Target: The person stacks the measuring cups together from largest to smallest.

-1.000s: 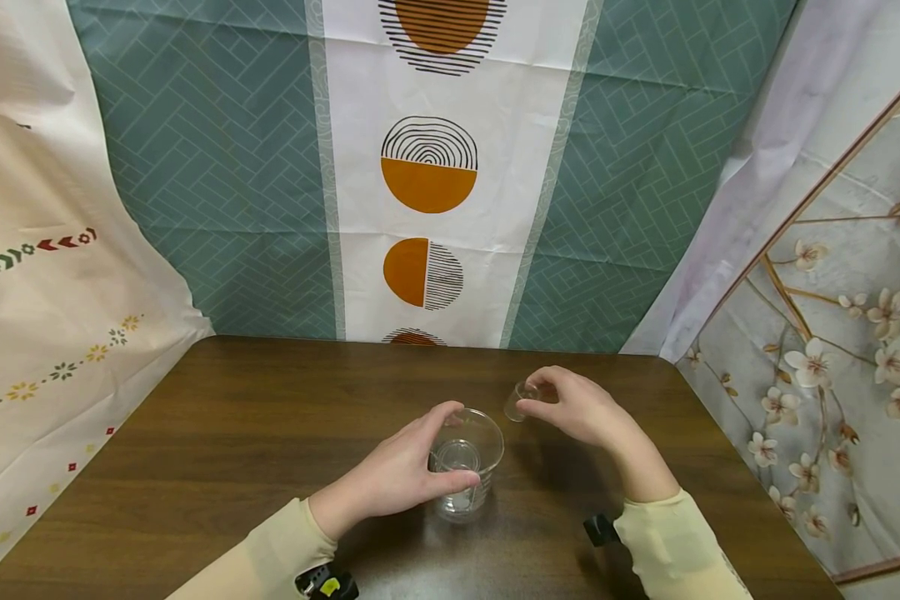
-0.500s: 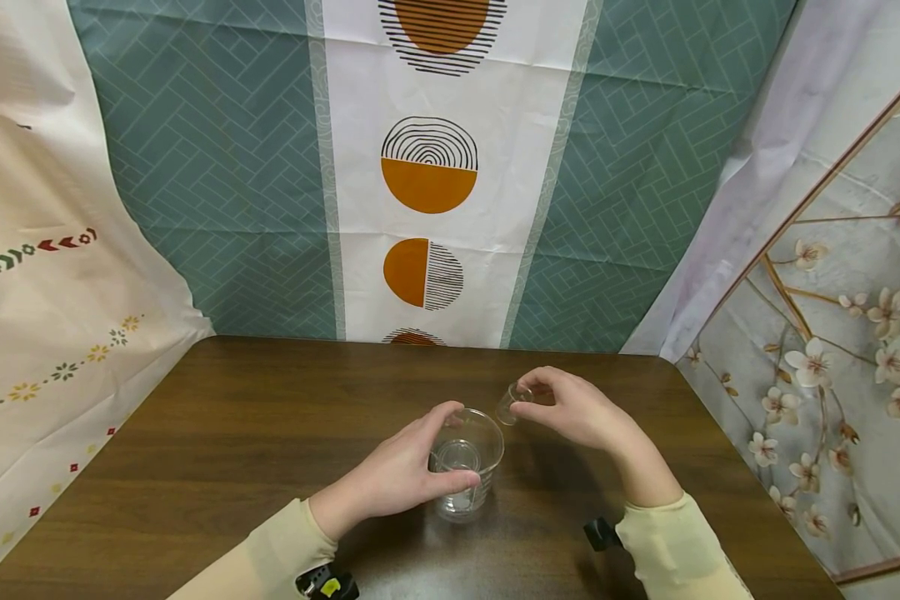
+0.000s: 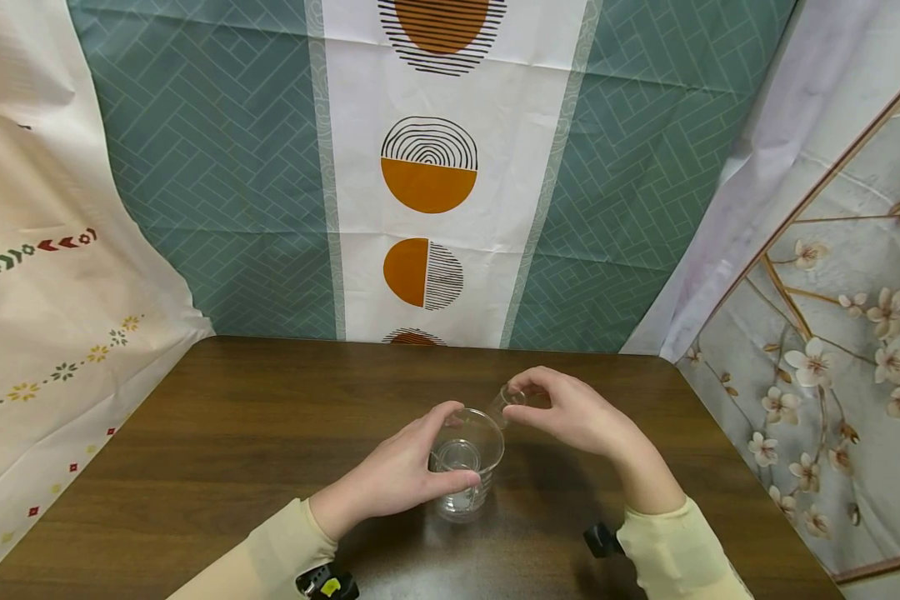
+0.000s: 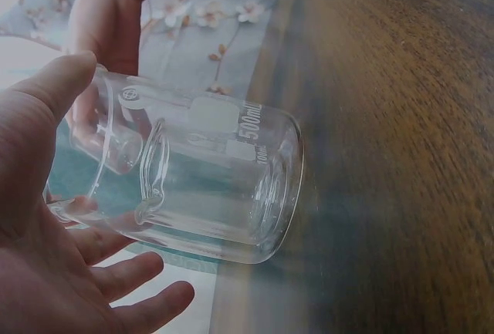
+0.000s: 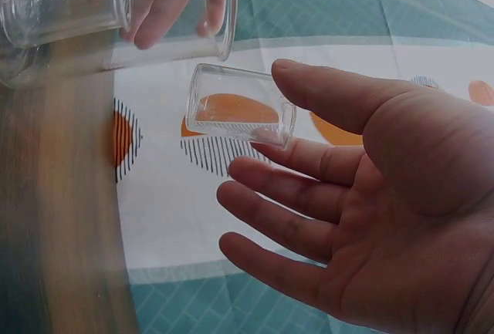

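Note:
My left hand (image 3: 397,471) grips the upper part of a clear glass beaker (image 3: 468,492) marked 500mL, which stands upright on the brown table. Nested within it is a smaller glass beaker (image 4: 208,187), whose rim sits well below the outer one. Between thumb and index finger, my right hand (image 3: 570,408) pinches a tiny clear glass beaker (image 5: 235,106) near its rim. That tiny beaker hangs above the table, just behind and right of the big beaker's rim, base downward. The right hand's other fingers are loosely spread.
The wooden table (image 3: 270,417) ends at a green and white patterned cloth (image 3: 255,167) behind. A cream cloth (image 3: 67,375) borders the left side, and a flowered cloth (image 3: 832,417) the right.
My right hand has moved the tiny beaker a short way left, closer to the large beaker's rim. The left hand and the large beaker have stayed put.

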Tool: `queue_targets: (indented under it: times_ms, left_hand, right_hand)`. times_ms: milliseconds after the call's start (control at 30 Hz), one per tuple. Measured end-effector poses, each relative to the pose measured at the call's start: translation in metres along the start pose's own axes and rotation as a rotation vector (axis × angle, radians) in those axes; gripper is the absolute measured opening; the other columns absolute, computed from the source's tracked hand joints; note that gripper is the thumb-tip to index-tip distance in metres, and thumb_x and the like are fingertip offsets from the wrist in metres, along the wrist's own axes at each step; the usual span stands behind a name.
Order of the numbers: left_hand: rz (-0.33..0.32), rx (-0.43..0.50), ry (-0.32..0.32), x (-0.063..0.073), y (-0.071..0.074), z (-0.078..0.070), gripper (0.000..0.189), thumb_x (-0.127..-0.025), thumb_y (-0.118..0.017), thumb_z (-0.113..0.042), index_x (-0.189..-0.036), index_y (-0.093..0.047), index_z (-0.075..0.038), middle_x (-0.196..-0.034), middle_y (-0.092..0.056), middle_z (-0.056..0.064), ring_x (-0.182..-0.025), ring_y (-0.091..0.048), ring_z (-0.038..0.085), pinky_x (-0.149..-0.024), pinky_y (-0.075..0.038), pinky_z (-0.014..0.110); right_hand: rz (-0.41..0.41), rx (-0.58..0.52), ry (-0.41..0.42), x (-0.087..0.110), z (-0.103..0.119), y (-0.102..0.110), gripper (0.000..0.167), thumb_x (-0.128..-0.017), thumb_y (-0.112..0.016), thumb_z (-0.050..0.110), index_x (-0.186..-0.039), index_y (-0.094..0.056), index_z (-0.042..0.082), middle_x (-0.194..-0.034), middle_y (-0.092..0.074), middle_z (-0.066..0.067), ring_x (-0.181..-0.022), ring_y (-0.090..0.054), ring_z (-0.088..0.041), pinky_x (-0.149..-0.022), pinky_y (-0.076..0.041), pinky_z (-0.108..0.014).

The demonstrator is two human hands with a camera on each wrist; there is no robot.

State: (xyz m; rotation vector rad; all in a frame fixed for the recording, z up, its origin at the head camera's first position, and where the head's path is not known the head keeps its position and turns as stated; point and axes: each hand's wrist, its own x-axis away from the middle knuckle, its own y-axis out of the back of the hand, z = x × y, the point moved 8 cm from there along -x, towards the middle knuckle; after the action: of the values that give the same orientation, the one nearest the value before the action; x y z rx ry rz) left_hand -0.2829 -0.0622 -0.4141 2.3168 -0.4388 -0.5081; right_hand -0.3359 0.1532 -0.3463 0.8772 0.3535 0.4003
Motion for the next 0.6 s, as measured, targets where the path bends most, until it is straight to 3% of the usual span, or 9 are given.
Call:
queue_targets:
  times_ms: [600]
  left_hand:
    - [0.012, 0.018, -0.004, -0.001, -0.001, 0.000, 0.092, -0.094, -0.079, -0.069, -0.162, -0.043, -0.019, -0.150, -0.062, 0.003, -0.138, -0.061, 0.028, -0.109, -0.052, 0.057]
  right_hand:
    - [-0.127, 0.072, -0.015, 0.008, 0.012, 0.016, 0.036, -0.100, -0.082, 0.046, -0.126, -0.077, 0.022, -0.125, -0.072, 0.004, -0.118, -0.065, -0.021, -0.101, -0.052, -0.050]
